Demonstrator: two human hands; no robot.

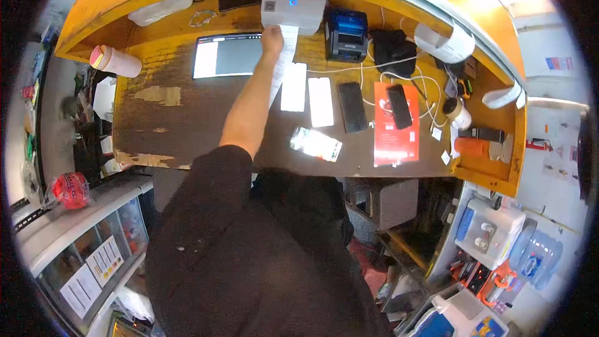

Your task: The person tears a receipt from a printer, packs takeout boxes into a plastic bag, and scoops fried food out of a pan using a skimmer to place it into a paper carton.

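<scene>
My left arm reaches forward across the desk. My left hand (272, 40) is closed at the left edge of a long strip of printed paper (284, 56), right at the front of a white printer (293, 7) with a blue light. The fingertips are partly hidden. The strip hangs out of the printer down onto the desk. Left of the hand lies a tablet (228, 56) with a lit screen. A white slab, perhaps a phone (293, 87), lies beside the strip's lower end. My right hand is out of view.
Several phones lie to the right, including a lit phone (316, 144) near the front edge. A black receipt printer (346, 35), white cables, a red sheet (396, 140) and a paper roll (444, 42) are farther right. A pink tumbler (116, 62) lies at the left.
</scene>
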